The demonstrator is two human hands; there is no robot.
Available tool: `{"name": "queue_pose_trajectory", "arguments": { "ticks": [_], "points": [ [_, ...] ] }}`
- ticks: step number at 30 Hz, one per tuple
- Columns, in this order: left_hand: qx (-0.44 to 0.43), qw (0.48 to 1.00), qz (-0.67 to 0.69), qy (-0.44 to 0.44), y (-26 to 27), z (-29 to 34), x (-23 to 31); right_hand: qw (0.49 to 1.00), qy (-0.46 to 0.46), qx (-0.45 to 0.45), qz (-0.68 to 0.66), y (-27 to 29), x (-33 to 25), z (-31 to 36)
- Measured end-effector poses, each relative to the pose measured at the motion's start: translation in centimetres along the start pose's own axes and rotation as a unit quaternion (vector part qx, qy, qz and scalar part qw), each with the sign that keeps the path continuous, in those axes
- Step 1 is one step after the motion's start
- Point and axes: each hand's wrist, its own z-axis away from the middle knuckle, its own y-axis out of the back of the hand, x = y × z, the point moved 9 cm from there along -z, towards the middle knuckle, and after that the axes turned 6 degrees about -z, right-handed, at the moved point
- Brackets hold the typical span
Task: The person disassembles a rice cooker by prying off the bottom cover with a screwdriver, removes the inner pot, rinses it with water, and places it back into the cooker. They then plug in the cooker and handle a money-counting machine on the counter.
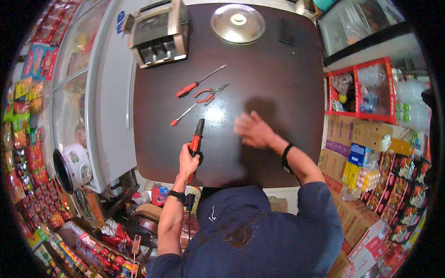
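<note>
Head view. The left hand [187,160] is closed around the red-and-black handle of a soldering iron [196,137], held over the near part of the dark brown table [278,69]; the iron's black barrel points away from the person, and a cord appears to hang from it past the left wrist. The right hand [252,130] is over the table just right of the iron, fingers spread and holding nothing; it is motion-blurred, so contact with the surface cannot be confirmed.

Farther out on the table lie a red-handled screwdriver [198,83], red-handled pliers [210,94] just beside it, and a smaller screwdriver [182,115] nearer the iron. At the far edge stand a grey counting machine [159,33] and a round metal lid [238,23] with a white knob, well apart from the hands. A white rice cooker [70,166] sits left of the table.
</note>
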Motion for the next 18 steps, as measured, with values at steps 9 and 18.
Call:
{"name": "queue_pose_trajectory", "arguments": {
  "ticks": [9,18],
  "points": [
    [-0.017,0.999,-0.021,-0.018,-0.9,-0.3,0.7,0.989,0.063,-0.109,-0.074,-4.0,-13.6,14.9],
    [-0.008,0.993,-0.108,-0.046,-2.3,-1.1,3.3,0.998,-0.053,0.040,-0.019,1.8,6.8,11.0]
  ]
}}
